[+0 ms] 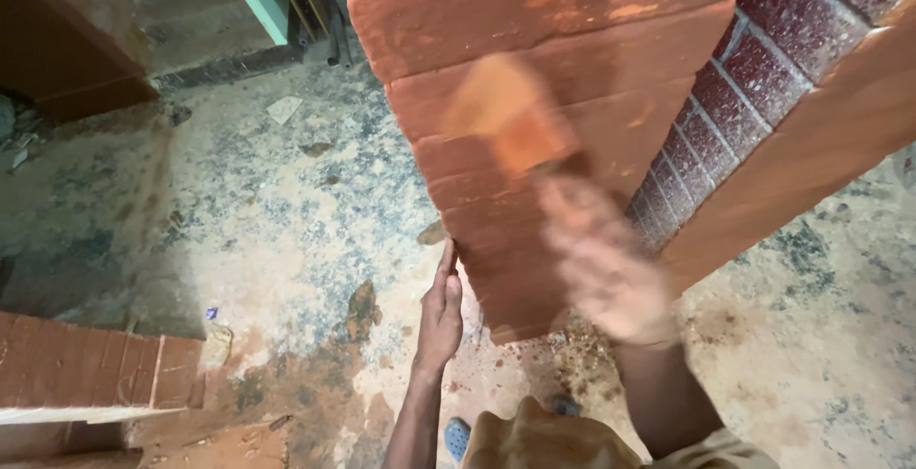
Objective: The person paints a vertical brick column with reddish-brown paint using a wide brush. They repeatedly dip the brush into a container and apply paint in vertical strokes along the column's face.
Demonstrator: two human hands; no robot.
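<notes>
The right hand (599,264), blurred by motion, is closed around the dark handle of a flat, wide-bladed tool smeared with reddish-orange dust (506,111), whose blade lies against the face of a tall reddish-brown wooden panel with horizontal grooves (534,11) standing upright in the middle of the scene. What kind of tool it is cannot be told through the blur. The left hand (441,312) reaches up from below, fingers extended and flat against the panel's lower left edge, gripping nothing. Right of the panel runs a wall of dark red bricks with pale joints (763,59), crossed by a slanting reddish wooden board (821,145). The speckled concrete floor (267,202) is stained with red dust. At near left lies another grooved reddish wooden piece (86,364), and a blue sandal (457,436) shows at the bottom edge.
</notes>
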